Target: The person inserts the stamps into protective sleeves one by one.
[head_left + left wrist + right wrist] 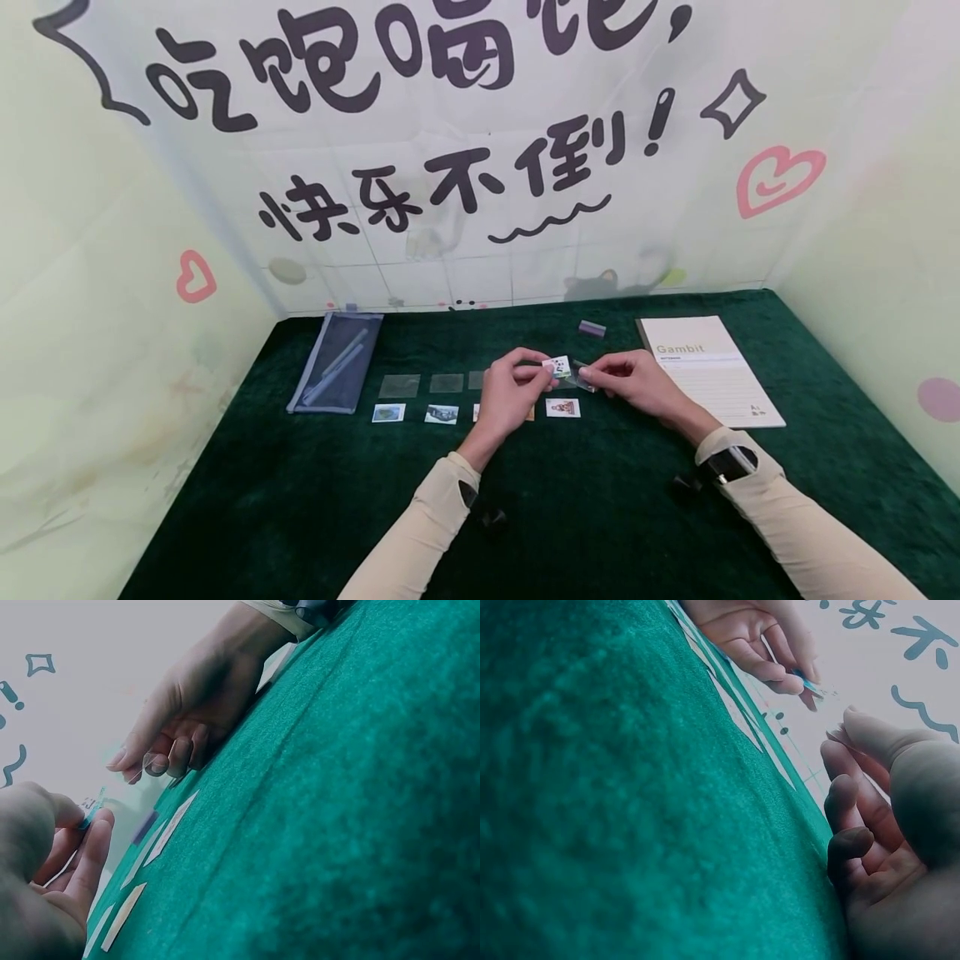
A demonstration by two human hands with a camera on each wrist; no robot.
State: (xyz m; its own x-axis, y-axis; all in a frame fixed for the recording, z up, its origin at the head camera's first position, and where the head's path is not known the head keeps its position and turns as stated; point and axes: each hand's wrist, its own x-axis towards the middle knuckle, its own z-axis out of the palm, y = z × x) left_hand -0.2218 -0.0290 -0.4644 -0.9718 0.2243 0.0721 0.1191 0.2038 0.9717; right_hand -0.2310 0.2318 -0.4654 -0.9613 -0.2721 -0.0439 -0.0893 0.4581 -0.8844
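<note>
In the head view my left hand [512,392] pinches a small printed picture card [557,367] between thumb and fingers, raised above the cloth. Close on its right, my right hand [637,382] pinches a small clear plastic sleeve [582,377] by its edge. Card and sleeve are very near each other; whether they touch I cannot tell. Below the hands lies a card with a red figure [563,407]. Further left are a blue-green card [388,412] and a grey landscape card [442,414]. Clear sleeves [399,386] lie behind them, and my left hand partly hides the middle of the row.
A blue zip pouch [358,350] with sticklike items inside lies at the left. To the right is a white notebook [708,342], partly behind my right hand. A small purple block [592,328] sits near the back edge of the dark green cloth [300,500].
</note>
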